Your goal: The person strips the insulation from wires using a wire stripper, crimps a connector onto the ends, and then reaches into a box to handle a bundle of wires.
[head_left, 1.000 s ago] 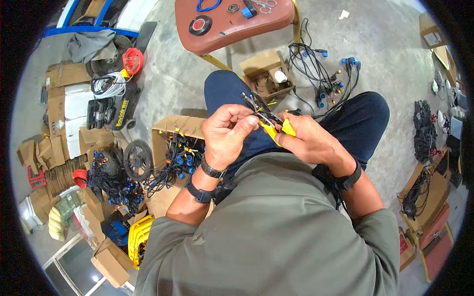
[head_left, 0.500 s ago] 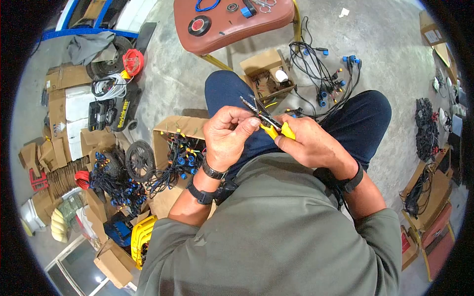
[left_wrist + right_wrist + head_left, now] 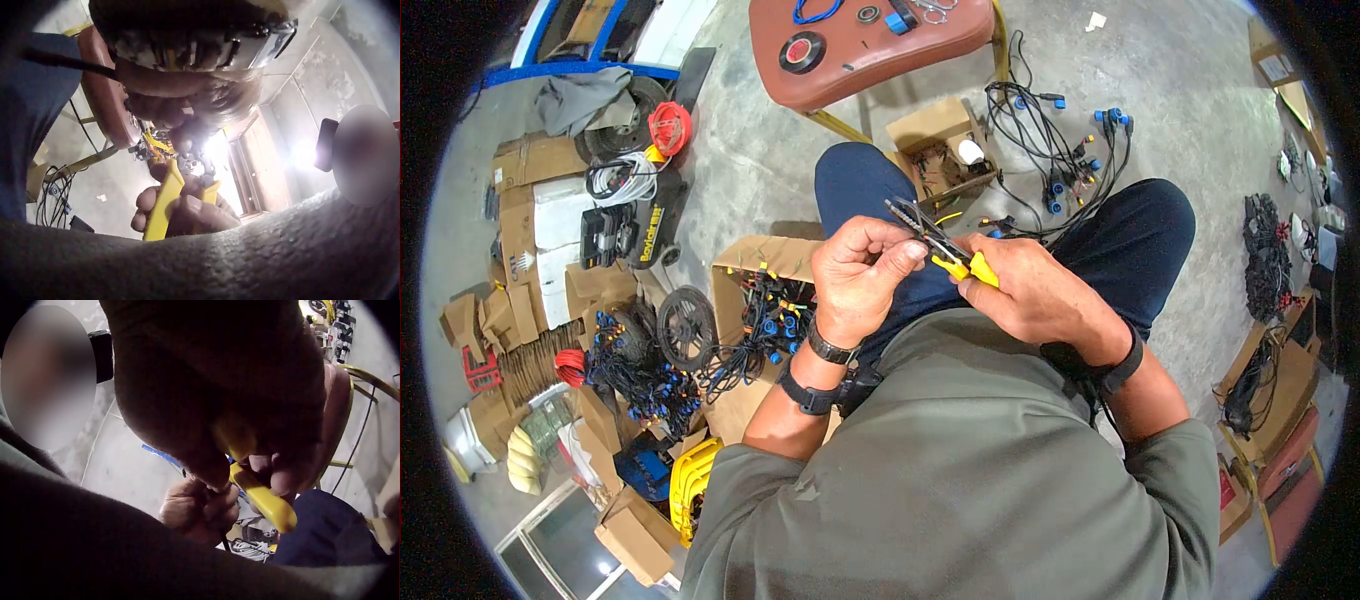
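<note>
Over the lap in the head view, the right hand point(image 3: 1040, 288) grips yellow-handled pliers point(image 3: 980, 268), whose dark jaws point up and left. Thumb and fingertips of the left hand point(image 3: 862, 270) pinch a thin dark piece, probably a cable end, beside those jaws; its exact shape is hidden. The two hands are close together. In the left wrist view the yellow handles point(image 3: 164, 206) stand apart with fingers of the right hand point(image 3: 194, 215) round them. A dark cable runs down below the left hand point(image 3: 194, 509) in the right wrist view.
A reddish-brown stool point(image 3: 880, 62) with tape and scissors stands ahead. Beyond the knees are a small open box point(image 3: 925, 128) and black cables with blue connectors point(image 3: 1055, 188) on the floor. A carton of cables point(image 3: 745, 262) stands close on the left.
Both hands stay nearly in place, the pliers still in the right hand. The pale strip seen beside the jaws earlier no longer shows clearly. The head view has shifted slightly.
</note>
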{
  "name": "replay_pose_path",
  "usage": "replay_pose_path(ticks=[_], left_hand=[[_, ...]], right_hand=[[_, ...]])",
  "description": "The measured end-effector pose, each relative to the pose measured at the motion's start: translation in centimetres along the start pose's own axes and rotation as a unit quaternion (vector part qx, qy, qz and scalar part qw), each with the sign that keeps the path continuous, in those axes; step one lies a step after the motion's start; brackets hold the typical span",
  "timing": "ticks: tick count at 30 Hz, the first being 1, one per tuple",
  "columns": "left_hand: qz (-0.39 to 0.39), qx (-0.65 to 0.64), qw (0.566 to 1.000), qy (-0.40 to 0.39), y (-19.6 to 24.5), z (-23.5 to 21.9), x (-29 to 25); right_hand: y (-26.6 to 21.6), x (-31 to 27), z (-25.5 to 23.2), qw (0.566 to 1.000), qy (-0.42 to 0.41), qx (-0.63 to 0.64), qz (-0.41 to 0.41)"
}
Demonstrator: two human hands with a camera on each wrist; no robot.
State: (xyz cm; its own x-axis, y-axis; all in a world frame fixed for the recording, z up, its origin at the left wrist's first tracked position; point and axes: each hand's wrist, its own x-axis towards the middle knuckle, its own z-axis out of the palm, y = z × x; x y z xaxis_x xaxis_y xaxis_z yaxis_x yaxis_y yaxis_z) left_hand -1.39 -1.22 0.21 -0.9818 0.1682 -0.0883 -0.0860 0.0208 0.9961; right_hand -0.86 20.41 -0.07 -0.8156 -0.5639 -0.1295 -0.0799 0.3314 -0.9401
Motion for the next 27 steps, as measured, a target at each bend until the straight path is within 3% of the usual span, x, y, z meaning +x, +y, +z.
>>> replay_pose_path(ticks=[13, 19, 25, 27], left_hand=[[-0.017, -0.003, 1.000, -0.004, 0.2, -0.2, 0.1], [-0.018, 0.016, 1.000, -0.002, 0.5, -0.2, 0.0], [0.015, 0.025, 0.999, -0.013, 1.0, -0.9, -0.2], [0.010, 0.082, 0.996, -0.037, 1.8, -1.6, -0.4]], right_hand=[[-0.5, 0.1, -0.2, 1.000, -0.007, -0.027, 0.012], [-0.3, -0.1, 0.1, 0.998, 0.041, -0.036, -0.028], [-0.8, 0.3, 0.5, 0.980, 0.107, -0.144, -0.086], [-1.3, 0.4, 0.4, 0.972, 0.127, -0.173, -0.099]])
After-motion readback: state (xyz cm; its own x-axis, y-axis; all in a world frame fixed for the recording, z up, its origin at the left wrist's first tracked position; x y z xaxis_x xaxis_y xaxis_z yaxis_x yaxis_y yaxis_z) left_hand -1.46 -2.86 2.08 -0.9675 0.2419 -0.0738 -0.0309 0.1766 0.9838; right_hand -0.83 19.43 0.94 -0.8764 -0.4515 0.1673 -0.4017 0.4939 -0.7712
